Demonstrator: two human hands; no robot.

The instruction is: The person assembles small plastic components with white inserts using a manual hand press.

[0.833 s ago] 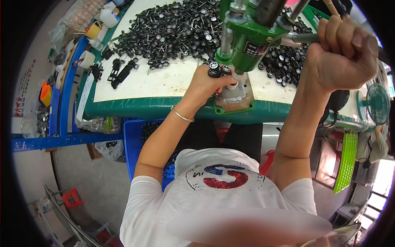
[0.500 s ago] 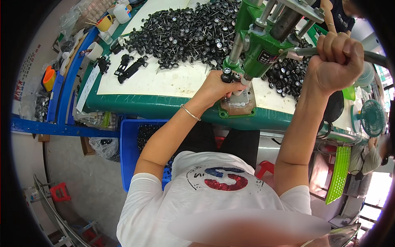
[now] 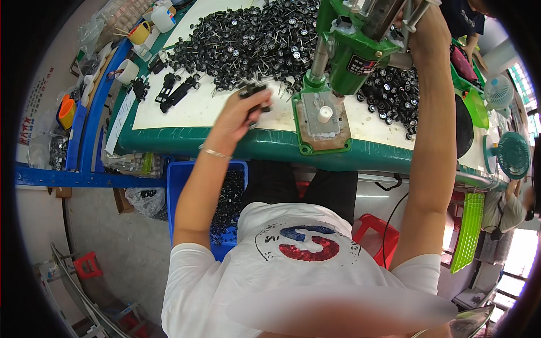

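The left hand hovers over the white-topped, green-edged table, fingers clenched on a small black wheel-and-axle part beside the green metal hand press. The right hand grips the press's lever overhead.

A blue crate, red stool, 2 green fans.
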